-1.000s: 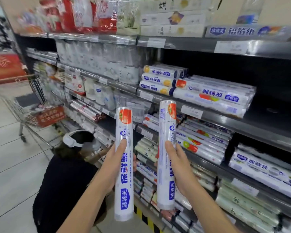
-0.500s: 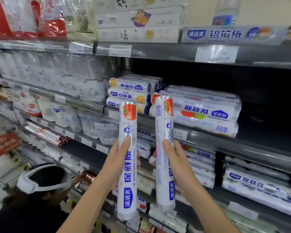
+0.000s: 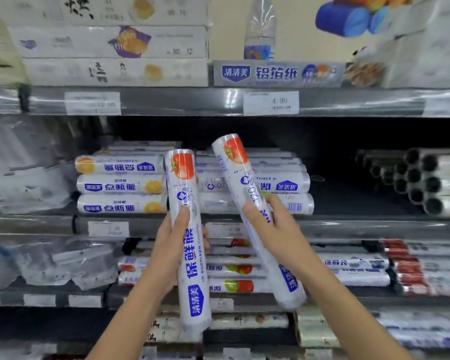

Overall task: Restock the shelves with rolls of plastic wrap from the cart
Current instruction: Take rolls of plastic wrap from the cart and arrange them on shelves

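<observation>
A: What is the biggest thing here?

B: The tall grey metal shelves [image 3: 348,226], full of boxes and bags. On the middle shelf lies a pile of white plastic wrap rolls with tomato pictures [image 3: 286,187]. Just beside it is a pile of white rolls with yellow pictures [image 3: 120,187].

A: Where are the new rolls?

B: Up in the air, in front of that middle shelf. The left white tomato roll [image 3: 191,255] stands almost straight up. The right white tomato roll [image 3: 240,175] tips its top to the left. The two are near but apart.

A: Who holds them?

B: The left hand [image 3: 166,253] grips one and the right hand [image 3: 278,237] grips the other, each near the middle. The fingers [image 3: 279,207] are curled round the rolls, with the thumbs pressed on the front.

A: How will they feel?

B: Light and stiff, I think, like long sticks. The wrapper is shiny, so it may slip. The middle is the best place to hold, so no end dips. A hard squeeze could dent them.

A: Is there room?

B: Yes, there is dark open room right of the tomato pile, before the rolls with round black ends [image 3: 413,183]. There is room on top of the pile too. Each roll must lie flat to go in. Mind the shelf above, and the front edge with its small white price tag [image 3: 108,228]
</observation>
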`<state>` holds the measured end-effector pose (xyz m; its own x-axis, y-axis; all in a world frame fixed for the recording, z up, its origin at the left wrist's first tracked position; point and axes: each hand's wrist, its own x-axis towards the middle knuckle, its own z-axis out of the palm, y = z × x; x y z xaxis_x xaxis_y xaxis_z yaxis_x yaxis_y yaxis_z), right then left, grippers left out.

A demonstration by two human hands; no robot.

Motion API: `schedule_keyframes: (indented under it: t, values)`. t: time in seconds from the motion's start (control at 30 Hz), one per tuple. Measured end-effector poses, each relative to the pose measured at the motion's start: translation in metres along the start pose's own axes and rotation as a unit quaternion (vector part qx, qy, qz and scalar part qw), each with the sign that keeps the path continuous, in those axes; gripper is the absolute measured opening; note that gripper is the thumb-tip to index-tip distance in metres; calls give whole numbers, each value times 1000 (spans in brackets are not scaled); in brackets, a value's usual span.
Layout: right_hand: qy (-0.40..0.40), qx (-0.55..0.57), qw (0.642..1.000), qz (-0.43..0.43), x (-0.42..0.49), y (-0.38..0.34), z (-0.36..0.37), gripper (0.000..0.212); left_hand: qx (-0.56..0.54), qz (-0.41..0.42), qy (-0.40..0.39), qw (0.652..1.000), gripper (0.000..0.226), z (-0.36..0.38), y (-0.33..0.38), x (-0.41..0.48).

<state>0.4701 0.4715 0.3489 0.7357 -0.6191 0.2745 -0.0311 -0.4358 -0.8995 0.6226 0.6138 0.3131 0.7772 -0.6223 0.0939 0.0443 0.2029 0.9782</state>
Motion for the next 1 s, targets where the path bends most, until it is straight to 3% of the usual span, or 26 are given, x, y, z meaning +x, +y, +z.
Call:
schedule_keyframes:
  t: [0.1, 0.23, 0.33, 0.4, 0.57, 1.0]
  values:
    - [-2, -182, 983, -34, 14, -18, -17, 33, -11, 2, -6, 1000, 68, -8, 0, 10]
    - [-4, -452, 887, -97, 41, -48, -30, 53, -25, -2, -1, 1000, 66, -18, 2, 17]
    - [22, -549, 822, -153, 70, -62, -33, 63, -39, -8, 8, 999, 67, -26, 2, 21]
    - [16, -574, 803, -156, 94, -66, -33, 65, -39, -4, 9, 999, 66, -31, 1, 23]
    - [-18, -608, 785, -119, 160, -56, -28, 66, -48, -4, 9, 999, 62, -37, 2, 28]
    - [-84, -551, 827, -70, 248, -21, -26, 72, -45, 2, 16, 999, 59, -36, 4, 40]
